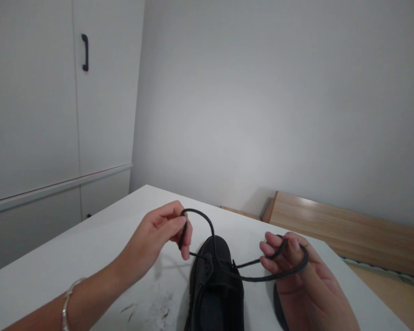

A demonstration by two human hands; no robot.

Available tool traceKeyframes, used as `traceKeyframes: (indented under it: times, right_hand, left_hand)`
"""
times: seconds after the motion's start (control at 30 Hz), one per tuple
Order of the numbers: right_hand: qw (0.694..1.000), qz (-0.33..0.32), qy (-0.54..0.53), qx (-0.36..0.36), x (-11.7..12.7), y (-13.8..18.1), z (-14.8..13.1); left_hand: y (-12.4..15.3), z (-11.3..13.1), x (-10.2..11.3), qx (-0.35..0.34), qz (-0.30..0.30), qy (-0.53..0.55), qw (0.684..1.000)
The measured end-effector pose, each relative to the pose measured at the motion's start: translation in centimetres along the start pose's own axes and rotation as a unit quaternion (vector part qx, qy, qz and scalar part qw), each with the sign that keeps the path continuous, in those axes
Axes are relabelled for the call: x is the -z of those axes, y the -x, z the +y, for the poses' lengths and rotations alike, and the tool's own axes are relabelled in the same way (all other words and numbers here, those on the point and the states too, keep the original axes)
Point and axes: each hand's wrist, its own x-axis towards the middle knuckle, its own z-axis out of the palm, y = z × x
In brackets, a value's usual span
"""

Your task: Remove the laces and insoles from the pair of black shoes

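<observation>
A black shoe (215,285) is sitting on the white desk (89,248) right in front of the person, its toe pointing away toward the far wall and its heel running off the bottom of the view, so its long axis is lying roughly straight away from the wearer, leaning a little to the right at the toe. The left hand (158,236) is pinching one loop of the black lace (207,223) between thumb and fingertips, the grip pressed together on the cord and lifting it clear above the toe, which is keeping that loop arched and open rather than slack. The right hand (296,271) is hooking the other loop (283,271) around its fingers, the fingers curled over the cord and drawing it out to the right, low and nearly level with the shoe's throat. Both loops are running back to the eyelets at the middle of the shoe, so the hands are pulling apart and holding the lace taut across it. A silver bracelet (67,303) is showing on the left wrist, with a white cabinet (55,92) standing to the left and a wooden bed frame (331,220) lying beyond the desk.
</observation>
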Motion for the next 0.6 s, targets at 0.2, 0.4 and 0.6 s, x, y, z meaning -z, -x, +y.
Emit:
traceKeyframes:
  times: [0.2,0.4,0.6]
  right_hand:
    - [1.000,0.002,0.009,-0.008,0.8,0.5,-0.8]
    - [0.999,0.005,0.030,0.019,1.4,0.8,-1.3]
    - [0.995,0.033,0.068,0.065,1.8,1.8,-1.4]
  left_hand:
    - [1.2,1.0,2.3,-0.041,0.057,-0.115,0.991]
    - [2.6,1.3,1.8,-0.044,0.089,-0.176,0.979]
    - [4.3,1.4,-0.1,-0.041,0.076,-0.207,0.975]
